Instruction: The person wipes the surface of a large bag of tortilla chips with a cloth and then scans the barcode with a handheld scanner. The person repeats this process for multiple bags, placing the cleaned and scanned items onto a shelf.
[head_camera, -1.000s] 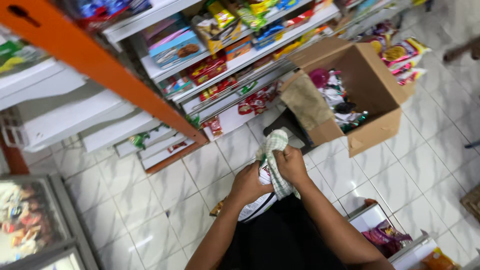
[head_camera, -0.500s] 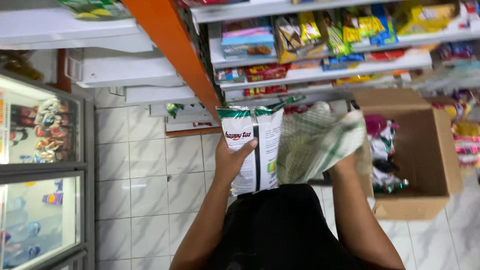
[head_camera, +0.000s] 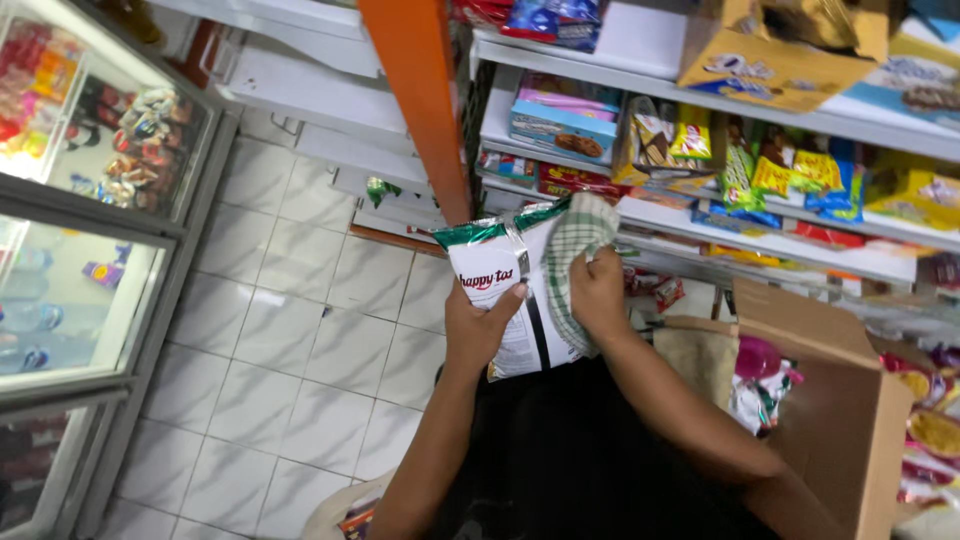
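My left hand (head_camera: 478, 325) grips a white snack bag with a green top (head_camera: 500, 275), held upright in front of my body. My right hand (head_camera: 598, 292) presses a green-and-white checked cloth (head_camera: 572, 250) against the bag's right side. Both forearms rise from the bottom of the view over my dark clothing.
White shelves (head_camera: 640, 215) packed with boxes and snack packets run across the top right, beside an orange post (head_camera: 420, 100). An open cardboard box (head_camera: 840, 400) holding packets stands at the right. A glass-door cooler (head_camera: 90, 230) fills the left. White floor tiles (head_camera: 290, 350) lie below.
The view has swung so the shelves now sit upper right. The cloth, spread wide half a second ago, is now bunched against the bag, which stays in my left hand.
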